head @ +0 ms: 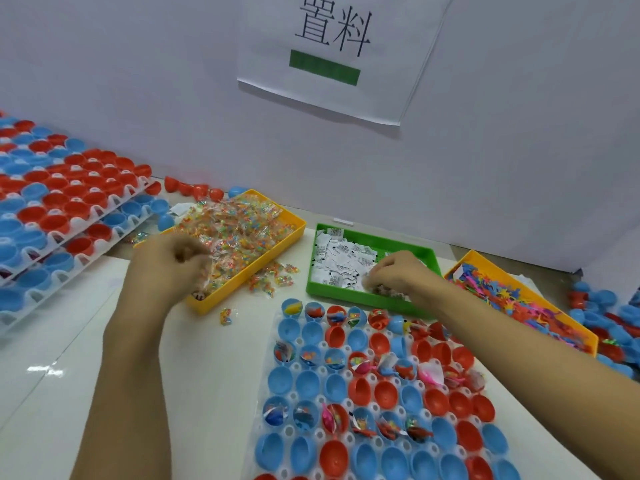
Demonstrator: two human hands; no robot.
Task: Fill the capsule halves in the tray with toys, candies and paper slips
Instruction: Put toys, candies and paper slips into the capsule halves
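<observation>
A person's left hand (173, 254), fingers curled and blurred, grips wrapped candies (239, 233) over the near corner of a yellow bin (242, 278) at centre left of the frame. The right hand (394, 271), fingers bent downward, pinches paper slips (343, 261) in a green bin (367, 299) at centre. Below them, at lower centre, a white tray (266, 393) on the pale surface (69, 358) holds red and blue capsule halves (360, 389), alternate rows already loaded. A second yellow bin of small toys (512, 303) sits at right. Stacked trays of halves (52, 209) fill the left edge. A printed sign (336, 53) hangs on the wall.
</observation>
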